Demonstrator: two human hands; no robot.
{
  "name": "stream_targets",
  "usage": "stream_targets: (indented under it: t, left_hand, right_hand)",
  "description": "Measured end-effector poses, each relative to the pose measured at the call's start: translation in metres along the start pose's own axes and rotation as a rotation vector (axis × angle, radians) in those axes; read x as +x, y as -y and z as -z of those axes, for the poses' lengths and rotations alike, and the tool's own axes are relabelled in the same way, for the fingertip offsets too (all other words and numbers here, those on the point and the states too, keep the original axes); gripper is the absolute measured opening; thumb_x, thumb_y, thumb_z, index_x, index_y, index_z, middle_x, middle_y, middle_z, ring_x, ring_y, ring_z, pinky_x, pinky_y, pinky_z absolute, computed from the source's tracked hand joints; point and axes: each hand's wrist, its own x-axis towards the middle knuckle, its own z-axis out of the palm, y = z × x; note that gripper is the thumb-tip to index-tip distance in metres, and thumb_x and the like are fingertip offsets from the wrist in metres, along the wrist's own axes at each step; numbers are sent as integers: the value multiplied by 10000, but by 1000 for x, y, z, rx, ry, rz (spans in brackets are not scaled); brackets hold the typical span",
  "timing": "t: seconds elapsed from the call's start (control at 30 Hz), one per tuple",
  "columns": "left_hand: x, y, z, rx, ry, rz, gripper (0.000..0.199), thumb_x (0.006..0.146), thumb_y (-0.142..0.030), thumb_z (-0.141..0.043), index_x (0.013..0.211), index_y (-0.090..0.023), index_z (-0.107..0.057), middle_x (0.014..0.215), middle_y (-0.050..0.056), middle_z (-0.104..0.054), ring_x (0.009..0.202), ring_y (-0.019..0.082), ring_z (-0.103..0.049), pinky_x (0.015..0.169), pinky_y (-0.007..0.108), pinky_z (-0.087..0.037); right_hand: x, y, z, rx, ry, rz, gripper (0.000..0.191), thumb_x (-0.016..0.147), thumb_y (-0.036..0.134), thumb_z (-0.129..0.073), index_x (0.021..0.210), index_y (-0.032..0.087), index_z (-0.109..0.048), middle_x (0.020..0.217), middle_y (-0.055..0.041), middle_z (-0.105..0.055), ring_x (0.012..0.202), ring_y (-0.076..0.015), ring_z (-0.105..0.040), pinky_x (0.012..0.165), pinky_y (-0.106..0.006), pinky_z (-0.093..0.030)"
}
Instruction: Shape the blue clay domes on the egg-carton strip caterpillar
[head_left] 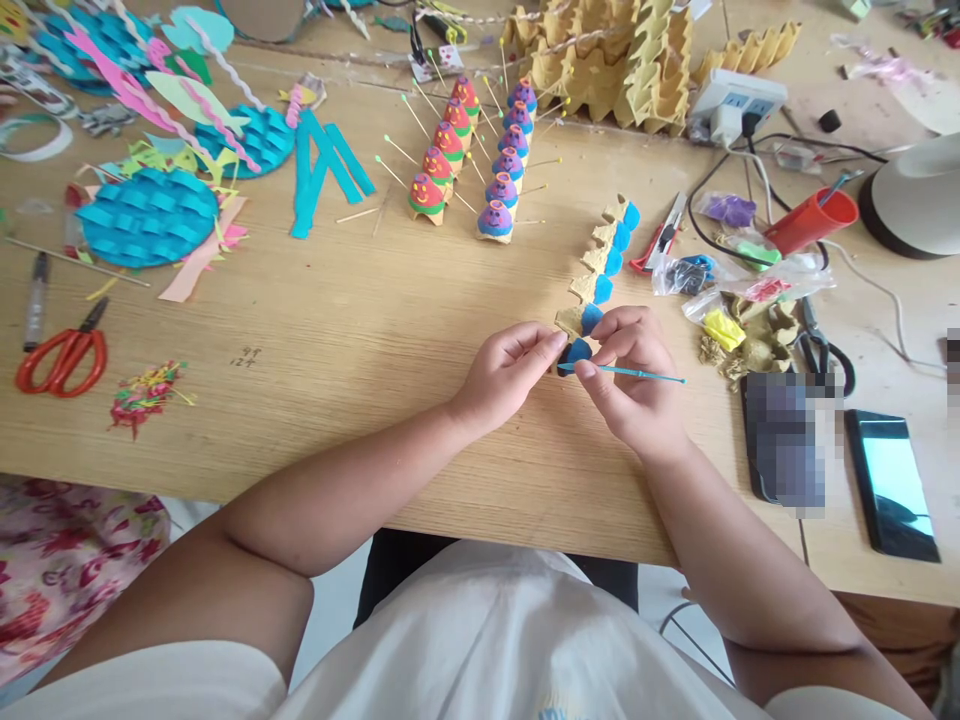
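Observation:
A strip of egg carton cups point(585, 288) lies on the table before me, its right side covered with blue clay point(602, 289). My left hand point(517, 365) pinches the strip's near end between thumb and fingers. My right hand point(634, 375) is closed around a thin blue modelling tool point(649, 375), whose left tip meets the blue clay on the nearest cup. Farther back stand two finished-looking strips: a red and green caterpillar point(436, 165) and a purple and blue caterpillar point(507, 178), both with smiling faces and yellow- or green-tipped sticks poking out.
To the right lie a utility knife point(664, 235), bagged clay point(724, 328), a red cup point(814, 220), black scissors point(821, 350) and a phone point(892, 485). Red-handled scissors point(64, 360), woven blue paper discs point(150, 218) and blue strips point(307, 180) are at left. Egg cartons point(600, 70) stand behind.

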Motion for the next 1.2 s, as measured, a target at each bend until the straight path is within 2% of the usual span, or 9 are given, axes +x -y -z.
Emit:
stream_targets:
  t: [0.2, 0.47, 0.63, 0.8, 1.07, 1.2]
  left_hand:
    - [-3, 1, 1, 62, 1, 3, 488, 988, -657, -716, 758, -227, -695, 679, -9, -555, 672, 133, -479, 650, 305, -412]
    - [-3, 2, 2, 67, 16, 11, 496, 1000, -658, -698, 758, -225, -693, 690, -1, -576, 667, 134, -476, 639, 310, -397]
    - [-2, 2, 2, 77, 10, 3, 504, 988, -668, -708, 742, -230, -678, 663, -13, -507, 661, 138, -453, 644, 313, -401]
    - [-2, 2, 2, 73, 5, 9, 504, 997, -659, -699, 738, -228, -680, 668, -12, -524, 660, 137, -457, 642, 313, -398]
    - [-2, 3, 3, 84, 15, 14, 512, 999, -654, -699, 721, -228, -654, 661, -13, -504, 651, 135, -441, 631, 314, -385]
    - [-3, 2, 3, 94, 34, 17, 526, 1005, -659, -688, 714, -224, -640, 653, -13, -494, 642, 134, -437, 624, 317, -379]
  right_hand:
    - [0, -2, -3, -3, -40, -27, 250, 983, 425, -785, 862, 277, -624, 1043, -52, -637, 1025, -249, -651, 941, -520, -573]
    - [-1, -4, -4, -7, -45, -35, 229, 992, 395, -767, 870, 274, -617, 1038, -54, -628, 1034, -249, -642, 946, -518, -571]
    - [-1, -6, -4, 15, -47, -65, 280, 993, 458, -761, 855, 274, -601, 1015, -48, -620, 1037, -255, -640, 979, -542, -567]
    - [0, -7, -2, 72, -71, -134, 352, 994, 532, -759, 843, 270, -580, 1016, -42, -615, 1035, -242, -648, 1007, -521, -559]
    - [-1, -9, -2, 95, -32, -118, 304, 990, 466, -771, 847, 265, -593, 1045, -50, -632, 1058, -247, -643, 1006, -520, -545]
    - [-2, -11, -3, 84, -57, -109, 297, 987, 453, -770, 841, 260, -597, 1029, -45, -630, 1043, -239, -643, 990, -498, -543]
